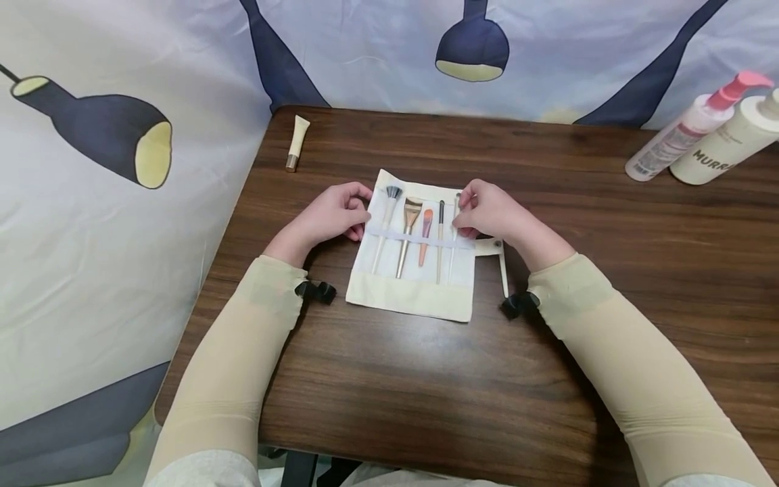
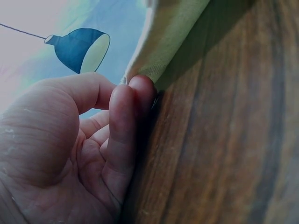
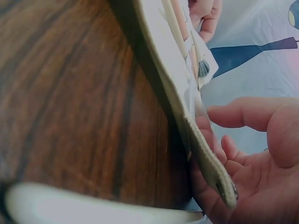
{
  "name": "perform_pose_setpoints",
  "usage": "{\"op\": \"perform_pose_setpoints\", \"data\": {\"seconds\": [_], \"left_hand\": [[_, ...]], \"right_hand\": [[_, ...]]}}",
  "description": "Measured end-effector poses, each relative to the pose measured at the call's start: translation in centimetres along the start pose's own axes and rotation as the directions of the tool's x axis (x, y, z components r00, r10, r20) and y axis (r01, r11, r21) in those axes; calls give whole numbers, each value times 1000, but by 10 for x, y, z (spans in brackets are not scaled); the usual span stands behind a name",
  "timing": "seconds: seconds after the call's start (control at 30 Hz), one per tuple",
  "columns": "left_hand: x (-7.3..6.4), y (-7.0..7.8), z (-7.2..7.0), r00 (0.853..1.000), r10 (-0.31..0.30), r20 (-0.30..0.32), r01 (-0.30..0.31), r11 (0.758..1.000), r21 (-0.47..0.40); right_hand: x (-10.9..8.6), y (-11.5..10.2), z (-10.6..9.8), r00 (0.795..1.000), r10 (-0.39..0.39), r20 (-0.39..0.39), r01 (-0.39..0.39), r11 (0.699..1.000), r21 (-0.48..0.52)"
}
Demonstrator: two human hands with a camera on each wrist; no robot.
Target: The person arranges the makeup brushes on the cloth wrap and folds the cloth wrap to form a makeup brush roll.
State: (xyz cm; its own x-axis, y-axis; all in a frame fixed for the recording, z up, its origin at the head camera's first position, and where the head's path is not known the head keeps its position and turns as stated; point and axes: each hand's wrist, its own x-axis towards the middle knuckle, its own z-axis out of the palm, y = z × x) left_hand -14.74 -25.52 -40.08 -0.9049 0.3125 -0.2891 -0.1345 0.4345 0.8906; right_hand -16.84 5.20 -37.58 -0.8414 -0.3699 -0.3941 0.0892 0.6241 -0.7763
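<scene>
Two hands hold the sides of an open brush roll.
On the big wooden table, the cloth makeup brush roll lies flat in the middle, between both hands. The left hand pinches its left edge, thumb and fingers close together. The right hand curls at the right edge; I can't tell if it pinches cloth or the thinnest brush. Five makeup brushes lie in a row across a pale band. This seems the tidying step; next probably needs both edges held even.
</scene>
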Motion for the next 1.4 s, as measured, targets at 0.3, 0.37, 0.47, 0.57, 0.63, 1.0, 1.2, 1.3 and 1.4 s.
{"op": "perform_pose_setpoints", "data": {"seconds": [0.3, 0.37, 0.47, 0.57, 0.63, 1.0, 1.2, 1.3, 1.4], "left_hand": [[0, 1, 0, 1000, -5, 8, 5, 1000, -1], [-1, 1, 0, 1000, -6, 9, 6, 1000, -8], [-1, 0, 1, 1000, -2, 6, 2, 1000, -20], [-1, -1, 1, 1000, -9, 15, 9, 1000, -26], [-1, -2, 2, 1000, -16, 25, 16, 1000, -26], [-1, -1, 1, 1000, -3, 21, 4, 1000, -14], [0, -2, 0, 1000, 2, 9, -2, 1000, -9], [1, -4, 0, 1000, -8, 19, 8, 1000, -7], [1, -3, 0, 1000, 1, 14, -1, 1000, -7]], "right_hand": [[0, 3, -2, 1000, -12, -1, 12, 1000, 16], [1, 4, -3, 1000, -16, -5, 16, 999, 28], [3, 5, -3, 999, -33, -18, 33, 999, 30], [2, 8, -4, 999, -38, -15, 38, 999, 29], [-1, 11, -5, 999, -36, -9, 36, 999, 23], [-16, 13, -20, 998, -28, -52, 30, 999, 34], [-21, 19, -27, 998, -25, -64, 29, 997, 69], [-25, 21, -31, 997, -28, -74, 33, 997, 73], [-29, 24, -34, 995, -38, -93, 45, 995, 84]]}}
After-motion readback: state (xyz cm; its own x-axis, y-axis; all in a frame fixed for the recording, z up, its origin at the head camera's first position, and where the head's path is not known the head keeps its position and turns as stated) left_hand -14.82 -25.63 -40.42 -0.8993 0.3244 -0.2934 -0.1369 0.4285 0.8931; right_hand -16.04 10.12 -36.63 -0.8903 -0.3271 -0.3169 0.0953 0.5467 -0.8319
